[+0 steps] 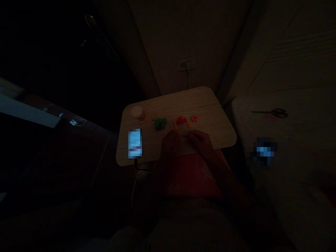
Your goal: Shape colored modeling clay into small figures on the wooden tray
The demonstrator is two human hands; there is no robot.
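Observation:
In dim light my left hand [170, 142] rests at the near edge of the small wooden table, its fingers curled together. Facing it, my right hand [200, 141] is closed in a pinch, with a faint thin shape at its fingertips too dark to name. A small gap separates the two hands. Just beyond them lie a red piece with yellow-orange ends [181, 120] and a small pink ring-shaped piece [194, 118]. Further left sits a green toy-like figure [160, 123].
On the table [207, 101] stand a lidded tub [138, 112] and a lit phone [135, 143] with a cable. Scissors [278, 112] and another lit device [264, 152] lie on the pale surface at right. A wall socket [186, 64] holds a plug.

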